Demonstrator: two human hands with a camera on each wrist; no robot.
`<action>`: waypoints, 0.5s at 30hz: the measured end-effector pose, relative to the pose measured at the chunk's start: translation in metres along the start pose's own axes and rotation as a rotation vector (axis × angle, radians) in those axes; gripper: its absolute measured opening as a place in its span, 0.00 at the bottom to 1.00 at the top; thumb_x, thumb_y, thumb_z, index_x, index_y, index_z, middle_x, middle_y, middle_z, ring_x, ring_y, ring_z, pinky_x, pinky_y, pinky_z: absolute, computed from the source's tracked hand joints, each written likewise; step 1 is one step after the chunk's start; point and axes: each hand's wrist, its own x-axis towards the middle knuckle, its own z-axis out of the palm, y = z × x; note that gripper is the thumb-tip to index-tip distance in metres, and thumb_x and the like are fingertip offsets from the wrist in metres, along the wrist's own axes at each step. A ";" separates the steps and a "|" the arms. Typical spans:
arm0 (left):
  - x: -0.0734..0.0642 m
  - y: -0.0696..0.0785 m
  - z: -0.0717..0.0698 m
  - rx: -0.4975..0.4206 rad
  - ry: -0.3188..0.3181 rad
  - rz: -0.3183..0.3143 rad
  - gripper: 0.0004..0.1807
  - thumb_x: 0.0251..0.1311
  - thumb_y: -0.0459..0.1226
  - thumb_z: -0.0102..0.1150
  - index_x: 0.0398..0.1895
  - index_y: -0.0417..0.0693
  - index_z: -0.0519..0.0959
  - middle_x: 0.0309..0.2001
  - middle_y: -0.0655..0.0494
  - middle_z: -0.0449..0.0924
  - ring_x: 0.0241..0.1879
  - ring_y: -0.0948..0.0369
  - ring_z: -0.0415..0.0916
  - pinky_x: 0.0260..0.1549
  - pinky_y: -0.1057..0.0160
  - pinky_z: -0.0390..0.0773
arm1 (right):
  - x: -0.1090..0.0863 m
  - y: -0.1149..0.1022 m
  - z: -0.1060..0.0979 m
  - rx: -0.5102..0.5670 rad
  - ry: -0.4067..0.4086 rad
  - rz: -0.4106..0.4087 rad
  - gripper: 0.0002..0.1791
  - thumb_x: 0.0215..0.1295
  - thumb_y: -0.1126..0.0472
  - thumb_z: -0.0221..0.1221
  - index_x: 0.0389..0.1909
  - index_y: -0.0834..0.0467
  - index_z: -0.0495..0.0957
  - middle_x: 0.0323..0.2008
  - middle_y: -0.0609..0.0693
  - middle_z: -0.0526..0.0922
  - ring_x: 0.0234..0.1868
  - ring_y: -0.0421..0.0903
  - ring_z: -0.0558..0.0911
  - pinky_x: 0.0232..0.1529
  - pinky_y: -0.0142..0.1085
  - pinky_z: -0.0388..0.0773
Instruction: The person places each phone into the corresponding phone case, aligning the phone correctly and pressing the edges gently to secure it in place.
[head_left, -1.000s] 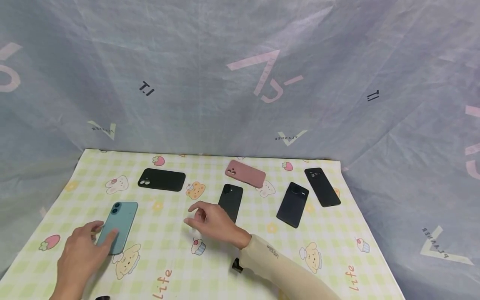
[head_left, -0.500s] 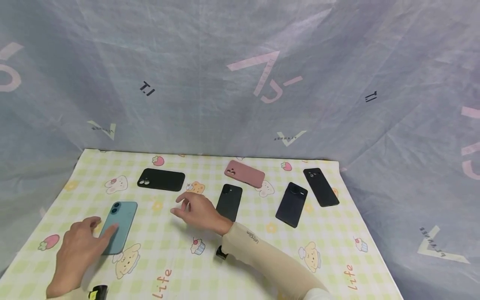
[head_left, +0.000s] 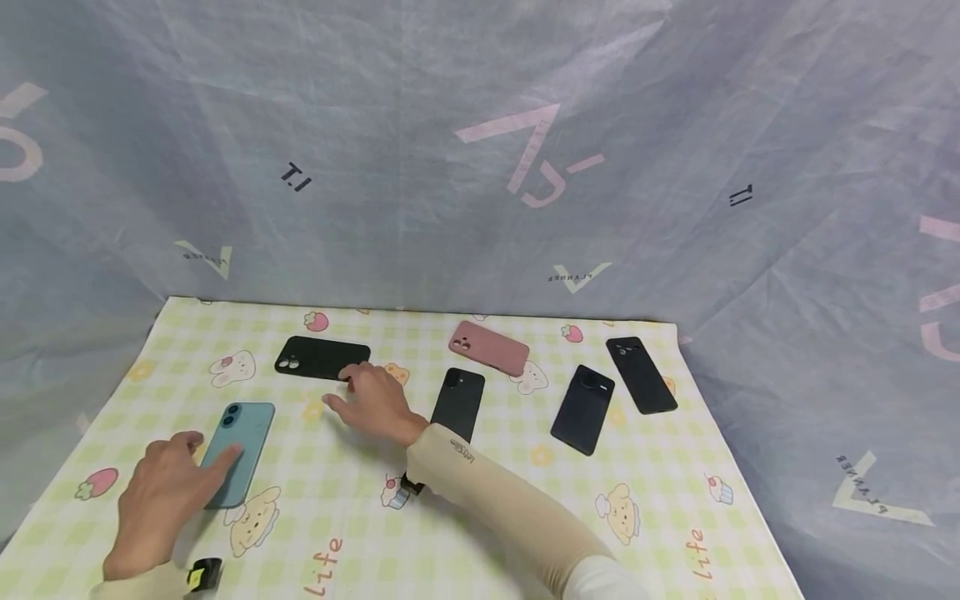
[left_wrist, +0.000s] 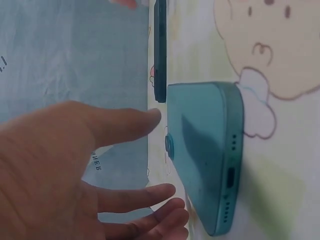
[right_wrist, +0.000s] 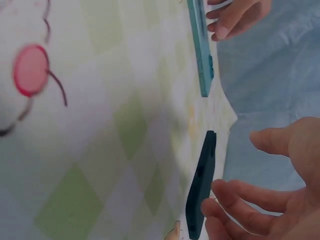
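Observation:
A teal phone [head_left: 253,433] lies back up on the left of the table. Over its left edge hovers my left hand [head_left: 159,496], fingers loosely bent and thumb above the phone's back. A gap shows between that thumb and the phone [left_wrist: 200,145] in the left wrist view. My right hand [head_left: 372,406] is at the near right corner of a black phone case [head_left: 317,357] with camera cutouts. In the right wrist view, its fingertips [right_wrist: 220,192] are beside the case [right_wrist: 201,182], thumb apart; whether they touch it I cannot tell.
Behind the right forearm lies a dark phone [head_left: 459,400]. A pink phone case [head_left: 491,348] lies farther back. To the right are another dark phone [head_left: 583,410] and a second black case [head_left: 642,375]. A grey curtain [head_left: 420,167] hangs behind the patterned tablecloth [head_left: 360,533].
My right hand has moved left and away from me, from beside the middle dark phone to the black case. The left hand has shifted only slightly by the teal phone.

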 end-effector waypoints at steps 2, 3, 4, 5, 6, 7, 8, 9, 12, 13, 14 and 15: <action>0.000 0.000 -0.001 0.006 -0.006 0.007 0.51 0.71 0.63 0.60 0.70 0.22 0.63 0.58 0.20 0.63 0.56 0.27 0.68 0.45 0.31 0.75 | 0.007 0.000 0.004 -0.051 0.023 0.007 0.25 0.76 0.44 0.66 0.63 0.57 0.84 0.42 0.48 0.85 0.34 0.38 0.78 0.32 0.24 0.69; 0.000 0.001 -0.001 0.008 -0.010 0.006 0.51 0.71 0.63 0.60 0.70 0.22 0.63 0.58 0.19 0.63 0.56 0.27 0.68 0.45 0.31 0.75 | 0.010 -0.001 0.006 -0.074 0.033 0.012 0.25 0.76 0.43 0.66 0.63 0.56 0.84 0.44 0.48 0.85 0.35 0.40 0.78 0.33 0.25 0.69; 0.000 0.001 -0.001 0.012 -0.014 0.004 0.51 0.71 0.62 0.60 0.70 0.22 0.63 0.58 0.19 0.63 0.56 0.27 0.68 0.46 0.31 0.75 | 0.014 -0.001 0.007 -0.098 0.039 0.018 0.26 0.77 0.42 0.65 0.64 0.56 0.84 0.45 0.49 0.85 0.37 0.42 0.79 0.35 0.26 0.70; 0.000 0.001 -0.001 0.017 -0.017 0.002 0.50 0.71 0.62 0.60 0.70 0.22 0.63 0.58 0.19 0.63 0.56 0.27 0.68 0.46 0.31 0.75 | 0.017 -0.002 0.008 -0.119 0.047 0.027 0.26 0.77 0.42 0.64 0.64 0.55 0.84 0.47 0.49 0.84 0.39 0.43 0.79 0.37 0.27 0.71; 0.000 0.002 -0.001 0.019 -0.022 -0.001 0.50 0.72 0.62 0.60 0.70 0.22 0.62 0.57 0.19 0.63 0.56 0.27 0.68 0.46 0.31 0.75 | 0.021 -0.002 0.009 -0.142 0.053 0.035 0.27 0.77 0.41 0.64 0.65 0.55 0.84 0.49 0.50 0.84 0.41 0.44 0.79 0.40 0.28 0.72; 0.001 0.002 -0.001 0.021 -0.026 -0.003 0.50 0.72 0.62 0.60 0.70 0.21 0.62 0.58 0.19 0.63 0.56 0.27 0.68 0.46 0.31 0.75 | 0.025 -0.003 0.010 -0.158 0.057 0.042 0.27 0.78 0.40 0.63 0.65 0.54 0.83 0.51 0.50 0.83 0.44 0.45 0.80 0.43 0.30 0.73; 0.001 0.003 -0.001 0.022 -0.030 -0.002 0.50 0.72 0.62 0.60 0.70 0.21 0.62 0.58 0.19 0.62 0.56 0.27 0.68 0.47 0.31 0.75 | 0.029 -0.003 0.011 -0.175 0.062 0.049 0.27 0.78 0.40 0.62 0.66 0.54 0.83 0.53 0.50 0.83 0.47 0.46 0.79 0.46 0.31 0.74; 0.001 0.004 -0.001 0.024 -0.034 -0.003 0.50 0.72 0.61 0.60 0.70 0.21 0.62 0.58 0.19 0.62 0.56 0.26 0.68 0.47 0.31 0.74 | 0.033 -0.003 0.012 -0.194 0.062 0.058 0.28 0.79 0.39 0.61 0.66 0.54 0.83 0.55 0.50 0.82 0.50 0.47 0.79 0.50 0.33 0.75; 0.000 0.006 -0.002 0.024 -0.048 0.000 0.51 0.72 0.61 0.60 0.71 0.21 0.61 0.59 0.18 0.60 0.57 0.25 0.67 0.48 0.30 0.74 | 0.045 -0.002 0.014 -0.240 0.065 0.084 0.29 0.80 0.38 0.59 0.69 0.53 0.81 0.62 0.51 0.78 0.58 0.48 0.77 0.60 0.38 0.75; 0.000 0.006 -0.002 0.024 -0.053 0.003 0.52 0.71 0.62 0.61 0.72 0.20 0.61 0.59 0.18 0.60 0.57 0.25 0.67 0.48 0.30 0.74 | 0.049 -0.001 0.015 -0.253 0.063 0.092 0.30 0.80 0.38 0.58 0.70 0.53 0.80 0.64 0.51 0.77 0.61 0.48 0.76 0.62 0.39 0.74; 0.000 0.007 -0.002 0.026 -0.059 0.004 0.53 0.71 0.62 0.61 0.72 0.20 0.61 0.59 0.17 0.60 0.57 0.25 0.67 0.48 0.30 0.74 | 0.053 0.000 0.016 -0.265 0.061 0.101 0.30 0.80 0.37 0.57 0.70 0.53 0.80 0.66 0.50 0.76 0.63 0.47 0.75 0.64 0.39 0.74; -0.001 0.007 -0.002 0.027 -0.061 0.006 0.53 0.71 0.62 0.62 0.72 0.20 0.60 0.59 0.17 0.59 0.56 0.25 0.67 0.48 0.30 0.74 | 0.057 0.001 0.016 -0.274 0.055 0.109 0.30 0.81 0.37 0.56 0.70 0.53 0.80 0.67 0.50 0.75 0.65 0.48 0.75 0.66 0.40 0.73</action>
